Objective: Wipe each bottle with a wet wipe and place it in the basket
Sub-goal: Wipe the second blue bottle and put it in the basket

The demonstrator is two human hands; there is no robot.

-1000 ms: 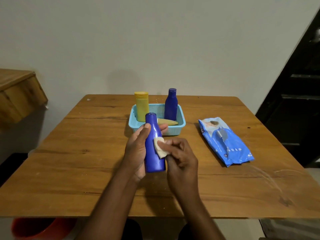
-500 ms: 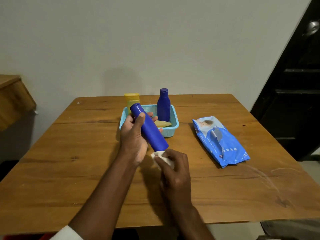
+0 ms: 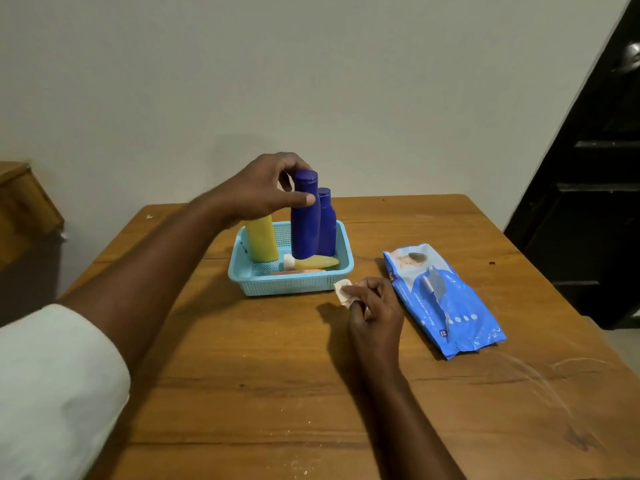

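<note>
Left hand (image 3: 263, 192) gripping blue bottle (image 3: 304, 223) in basket (image 3: 291, 284), right hand (image 3: 375, 308) pinching wipe (image 3: 343, 292)

single head cam, wide-angle, looking forward and down over counter (image 3: 277, 375). close to near edge; basket (image 3: 294, 287) at 12 o'clock, wall behind. no second view, so no overlap.

Wooden desk (image 3: 277, 393) with visible grain, pale scuff marks near its right front part, small crumbs near the front edge. Plain off-white wall (image 3: 311, 81) behind it. Dark door (image 3: 595, 188) at the right with a metallic knob (image 3: 633, 53) near the top. Part of a wooden cabinet (image 3: 24, 206) at the left edge, beside the wall
</note>
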